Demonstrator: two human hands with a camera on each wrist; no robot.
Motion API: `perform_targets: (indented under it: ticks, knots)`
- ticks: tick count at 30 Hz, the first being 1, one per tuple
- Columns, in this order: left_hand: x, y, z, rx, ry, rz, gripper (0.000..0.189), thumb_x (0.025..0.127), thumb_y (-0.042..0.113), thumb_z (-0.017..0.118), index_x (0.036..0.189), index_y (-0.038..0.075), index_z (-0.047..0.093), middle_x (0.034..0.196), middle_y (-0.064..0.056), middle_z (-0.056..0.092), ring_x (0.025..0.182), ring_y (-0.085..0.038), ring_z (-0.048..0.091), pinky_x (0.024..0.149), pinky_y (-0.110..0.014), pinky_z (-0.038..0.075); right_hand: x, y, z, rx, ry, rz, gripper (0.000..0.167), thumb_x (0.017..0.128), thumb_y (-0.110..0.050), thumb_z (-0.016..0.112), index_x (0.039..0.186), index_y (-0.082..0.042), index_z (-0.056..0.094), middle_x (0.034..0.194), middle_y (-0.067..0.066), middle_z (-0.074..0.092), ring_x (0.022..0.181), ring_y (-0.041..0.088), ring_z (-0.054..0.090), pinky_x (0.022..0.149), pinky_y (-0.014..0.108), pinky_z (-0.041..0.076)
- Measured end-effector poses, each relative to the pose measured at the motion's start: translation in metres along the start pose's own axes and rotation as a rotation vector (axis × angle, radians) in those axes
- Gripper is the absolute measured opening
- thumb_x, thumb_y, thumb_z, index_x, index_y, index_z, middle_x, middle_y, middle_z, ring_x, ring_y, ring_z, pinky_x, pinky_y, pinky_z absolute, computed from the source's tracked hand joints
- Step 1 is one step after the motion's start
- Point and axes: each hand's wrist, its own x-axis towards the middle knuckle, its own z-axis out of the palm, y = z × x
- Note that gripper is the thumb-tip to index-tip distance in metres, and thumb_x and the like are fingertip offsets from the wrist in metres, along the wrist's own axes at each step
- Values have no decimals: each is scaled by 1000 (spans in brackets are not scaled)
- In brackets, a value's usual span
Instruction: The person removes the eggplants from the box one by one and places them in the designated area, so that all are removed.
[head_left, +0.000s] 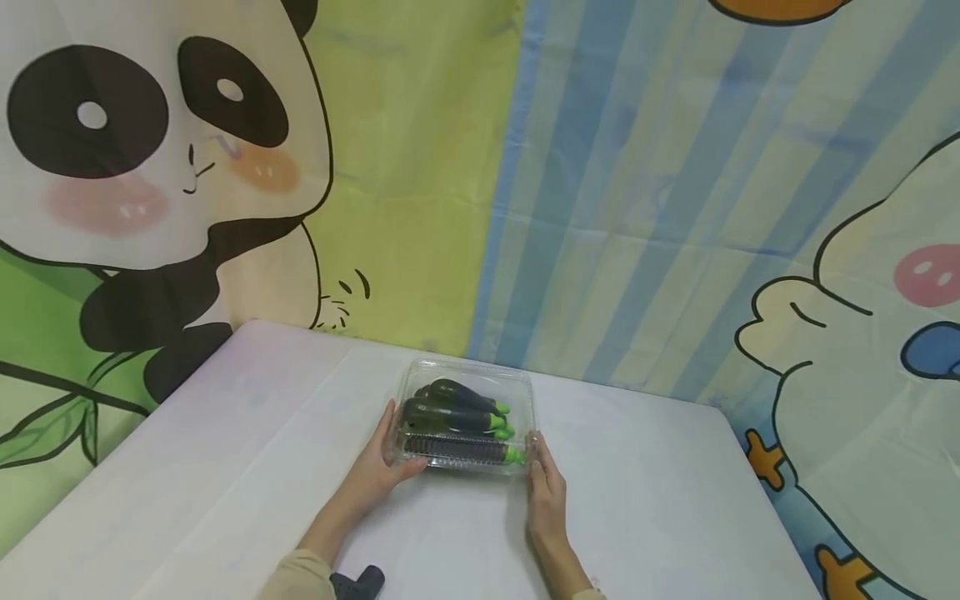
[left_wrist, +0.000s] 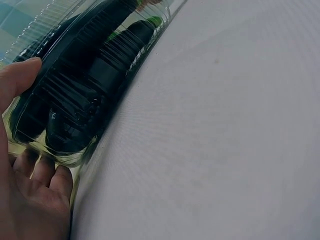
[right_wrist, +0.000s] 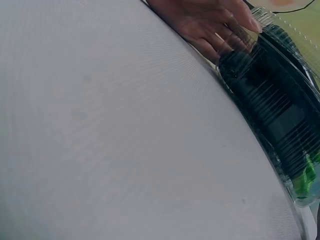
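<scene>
Eggplants in a clear box, left hand and right hand at opposite ends, fingers gripping it.

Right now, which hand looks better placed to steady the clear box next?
Probably the left hand: thumb and fingers span one corner of the clear box; the right hand holds only the side.

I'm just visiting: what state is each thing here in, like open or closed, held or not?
Clear box: held at both ends, appears closed; whether it touches the table is unclear.
Eggplants: inside the box, lying on their sides, green ends toward the right.
Left-hand grip: curled round the box's left end.
Right-hand grip: holding the box's right end.
Curtain: hanging, lightly creased.
</scene>
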Motion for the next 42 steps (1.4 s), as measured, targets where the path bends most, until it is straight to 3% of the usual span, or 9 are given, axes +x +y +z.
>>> perform_targets:
  ticks: [11,17,23,30,35,42]
  knots:
    - [1,-1,0,-7,-5,4,112,78,28,78,154,24,-5,162,-6,0,148,-34,0,117,-57,12,2,1,-1,-14,13,-37,49,101,-13,37,149,-10,29,154,8,33,145,26,24,106,0,17]
    - [1,-2,0,20,4,10,112,78,30,77,154,22,-4,162,-9,0,148,-36,0,116,-60,13,2,4,-2,33,31,-142,50,98,-5,45,146,-3,33,151,19,34,139,34,32,104,5,28]
    - [1,-2,0,-6,6,21,110,79,29,77,154,23,-3,162,-8,2,148,-36,1,116,-58,14,6,5,-4,86,60,-192,48,94,3,48,141,1,40,147,18,40,137,31,37,104,8,33]
    - [1,-5,1,-30,0,5,109,80,29,76,154,24,-4,162,-7,0,148,-36,2,116,-56,17,2,-5,-4,-60,170,-279,40,91,2,58,131,5,53,131,20,56,121,34,53,93,5,42]
    - [0,-1,1,-55,-2,5,109,80,29,76,154,23,-4,162,-8,1,147,-36,6,116,-55,18,-3,-22,-7,-60,196,-356,30,88,3,61,117,12,60,124,23,61,113,36,58,93,12,46]
    - [0,1,1,-50,-1,6,110,80,30,76,154,22,-5,161,-8,0,147,-34,6,117,-54,18,-1,-21,-2,-203,310,-562,19,78,11,69,97,10,70,103,24,69,101,38,65,96,9,44]
